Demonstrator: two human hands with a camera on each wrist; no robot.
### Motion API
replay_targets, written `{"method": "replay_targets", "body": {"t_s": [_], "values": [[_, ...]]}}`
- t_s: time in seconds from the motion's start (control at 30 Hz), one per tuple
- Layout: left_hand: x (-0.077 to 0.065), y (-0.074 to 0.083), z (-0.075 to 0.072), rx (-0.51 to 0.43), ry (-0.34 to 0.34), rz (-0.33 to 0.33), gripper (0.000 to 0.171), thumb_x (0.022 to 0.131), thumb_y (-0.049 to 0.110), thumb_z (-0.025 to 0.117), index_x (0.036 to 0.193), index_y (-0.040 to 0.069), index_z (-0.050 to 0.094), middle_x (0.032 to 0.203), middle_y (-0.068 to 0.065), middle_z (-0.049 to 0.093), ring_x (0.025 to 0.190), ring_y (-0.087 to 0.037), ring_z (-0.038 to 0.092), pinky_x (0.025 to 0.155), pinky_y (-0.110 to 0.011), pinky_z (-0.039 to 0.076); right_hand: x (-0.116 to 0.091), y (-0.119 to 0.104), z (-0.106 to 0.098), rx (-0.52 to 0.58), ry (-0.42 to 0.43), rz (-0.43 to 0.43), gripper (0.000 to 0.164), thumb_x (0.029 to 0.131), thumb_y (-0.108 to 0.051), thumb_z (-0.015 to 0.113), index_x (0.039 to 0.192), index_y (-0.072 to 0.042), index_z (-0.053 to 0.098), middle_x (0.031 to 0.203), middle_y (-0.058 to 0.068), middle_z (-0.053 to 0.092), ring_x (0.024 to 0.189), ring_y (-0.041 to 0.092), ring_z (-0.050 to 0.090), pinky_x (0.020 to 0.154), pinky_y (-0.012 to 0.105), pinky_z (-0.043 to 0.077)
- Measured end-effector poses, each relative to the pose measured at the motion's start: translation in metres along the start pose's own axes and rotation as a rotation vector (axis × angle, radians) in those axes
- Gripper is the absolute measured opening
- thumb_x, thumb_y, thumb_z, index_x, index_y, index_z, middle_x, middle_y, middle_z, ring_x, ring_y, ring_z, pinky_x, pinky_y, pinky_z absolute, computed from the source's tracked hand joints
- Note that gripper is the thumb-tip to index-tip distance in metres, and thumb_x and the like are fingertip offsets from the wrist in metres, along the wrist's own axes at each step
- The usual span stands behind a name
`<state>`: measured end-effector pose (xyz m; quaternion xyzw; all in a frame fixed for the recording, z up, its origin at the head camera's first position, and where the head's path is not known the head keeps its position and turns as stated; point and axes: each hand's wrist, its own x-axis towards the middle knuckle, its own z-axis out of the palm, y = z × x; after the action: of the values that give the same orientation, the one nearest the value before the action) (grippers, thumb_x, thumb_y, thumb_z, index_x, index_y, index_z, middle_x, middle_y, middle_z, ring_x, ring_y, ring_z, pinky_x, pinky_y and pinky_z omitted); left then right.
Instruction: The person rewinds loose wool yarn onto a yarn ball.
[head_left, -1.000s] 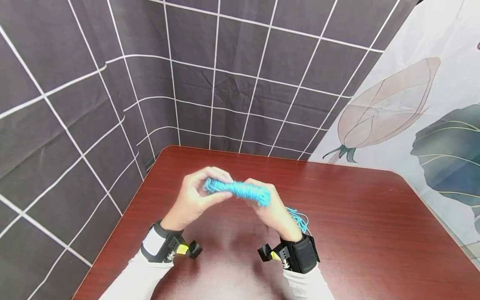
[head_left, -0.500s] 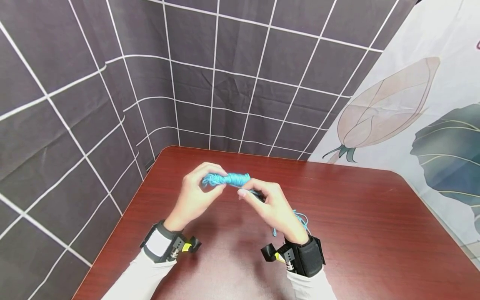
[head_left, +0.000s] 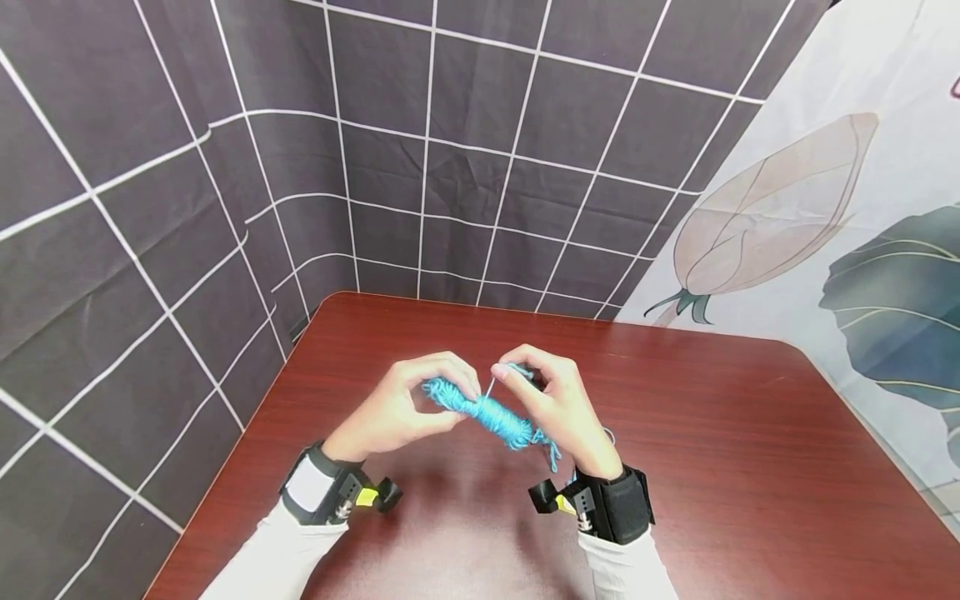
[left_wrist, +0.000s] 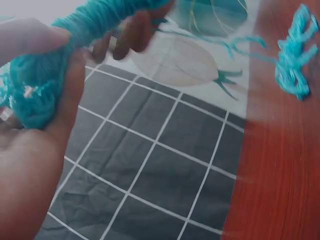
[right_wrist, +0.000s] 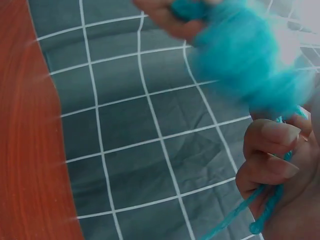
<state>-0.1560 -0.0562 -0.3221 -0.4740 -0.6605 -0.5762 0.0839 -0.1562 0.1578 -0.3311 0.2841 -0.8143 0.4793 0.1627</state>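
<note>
The left hand (head_left: 401, 408) is gripping a blue cylindrical yarn bundle (head_left: 498, 418) at six o'clock; at its two o'clock, the right hand (head_left: 553, 396) is pinching a thin blue strand (head_left: 490, 388), seemingly winding; next probably needs tension.

The hank of yarn (head_left: 504, 419) looked fibrous and matt, its twisted strands ridged where they were wound. The tabletop (head_left: 712, 458) showed wood grain under a smooth, glossy finish with a pale sheen. The grid-printed backdrop (head_left: 480, 183) was matt, creased cloth; the sleeve (head_left: 626, 567) was cloth too, softly wrinkled.
</note>
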Motion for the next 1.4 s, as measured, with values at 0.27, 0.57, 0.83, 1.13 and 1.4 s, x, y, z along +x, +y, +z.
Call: {"method": "replay_targets", "body": {"t_s": [0.27, 0.57, 0.83, 1.13, 1.4], "values": [[0.001, 0.002, -0.001, -0.222, 0.184, 0.038, 0.028, 0.066, -0.026, 0.064, 0.087, -0.008, 0.059, 0.090, -0.015, 0.061, 0.088, -0.031, 0.055, 0.074, -0.026, 0.053, 0.003, -0.001, 0.016, 0.055, -0.181, -0.078, 0.013, 0.088, -0.003, 0.058, 0.097, -0.007, 0.067, 0.071, 0.002, 0.061, 0.058, 0.010, 0.049, 0.052, 0.025, 0.044], [0.002, -0.004, -0.002, 0.188, 0.476, -0.066, 0.025, 0.069, -0.016, 0.068, 0.092, -0.007, 0.063, 0.094, -0.018, 0.062, 0.088, -0.021, 0.056, 0.074, -0.019, 0.050, 0.000, -0.013, 0.025, 0.011, -0.244, -0.027, 0.019, 0.093, -0.019, 0.055, 0.079, -0.014, 0.067, 0.059, -0.003, 0.053, 0.051, 0.005, 0.042, 0.048, 0.022, 0.039], [-0.006, -0.031, -0.001, 0.311, 0.276, -0.115, 0.026, 0.071, -0.002, 0.068, 0.089, 0.016, 0.066, 0.095, 0.005, 0.062, 0.087, -0.009, 0.054, 0.067, -0.030, 0.049, -0.001, -0.015, 0.011, 0.035, -0.109, 0.004, 0.014, 0.090, -0.026, 0.059, 0.082, -0.017, 0.065, 0.064, -0.001, 0.054, 0.051, 0.009, 0.037, 0.046, 0.023, 0.032], [0.001, -0.001, 0.002, 0.143, 0.049, -0.033, 0.024, 0.068, -0.011, 0.065, 0.085, 0.008, 0.064, 0.090, -0.004, 0.063, 0.088, -0.013, 0.055, 0.071, -0.033, 0.050, 0.000, -0.012, -0.001, 0.020, -0.036, -0.010, 0.012, 0.089, -0.025, 0.060, 0.090, -0.015, 0.066, 0.063, -0.003, 0.054, 0.052, 0.009, 0.045, 0.045, 0.024, 0.038], [0.001, 0.004, 0.000, -0.101, 0.059, 0.037, 0.024, 0.068, -0.018, 0.067, 0.085, -0.003, 0.061, 0.088, -0.015, 0.061, 0.087, -0.025, 0.055, 0.071, -0.029, 0.054, 0.001, -0.004, 0.002, 0.033, -0.067, -0.007, 0.012, 0.091, -0.022, 0.058, 0.090, -0.014, 0.067, 0.064, -0.002, 0.053, 0.054, 0.010, 0.045, 0.049, 0.030, 0.039]]}}
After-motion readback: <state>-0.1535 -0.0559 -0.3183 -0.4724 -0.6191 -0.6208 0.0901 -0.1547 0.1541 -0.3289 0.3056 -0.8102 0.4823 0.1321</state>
